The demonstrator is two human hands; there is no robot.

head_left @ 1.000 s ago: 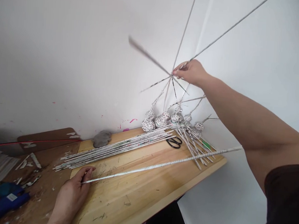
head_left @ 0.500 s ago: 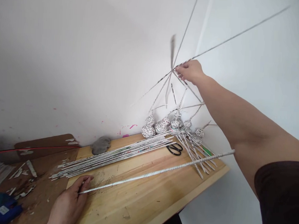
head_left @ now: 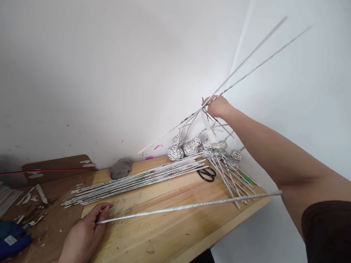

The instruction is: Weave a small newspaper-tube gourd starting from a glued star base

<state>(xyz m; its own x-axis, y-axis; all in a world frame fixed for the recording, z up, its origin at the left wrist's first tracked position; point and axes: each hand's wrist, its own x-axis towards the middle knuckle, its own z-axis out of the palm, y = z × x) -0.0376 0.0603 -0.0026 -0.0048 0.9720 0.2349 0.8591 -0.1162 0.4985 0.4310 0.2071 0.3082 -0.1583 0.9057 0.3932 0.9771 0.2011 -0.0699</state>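
Observation:
My left hand (head_left: 84,232), at the lower left over the wooden board (head_left: 146,240), pinches one end of a long pale paper stick (head_left: 177,207) that slants across to the right. Over the back of the board my right hand (head_left: 216,106) is raised, its fingers closed on a set of crossed paper sticks (head_left: 243,78) that fan out in several directions. Beneath it stand several woven paper gourd shapes (head_left: 176,150) with thin ends sticking up. A bundle of paper sticks (head_left: 137,182) lies along the board's back.
Black-handled scissors (head_left: 207,174) lie by the bundle's right end, beside loose shorter sticks (head_left: 228,181). A grey lump (head_left: 120,168) rests at the back left. On the brown surface are paper scraps (head_left: 41,194) and a blue tool (head_left: 9,242). A white wall (head_left: 108,65) rises behind.
My right hand has moved down with the crossed sticks, which have turned and now point more to the upper right and lower left. My left hand still holds its stick.

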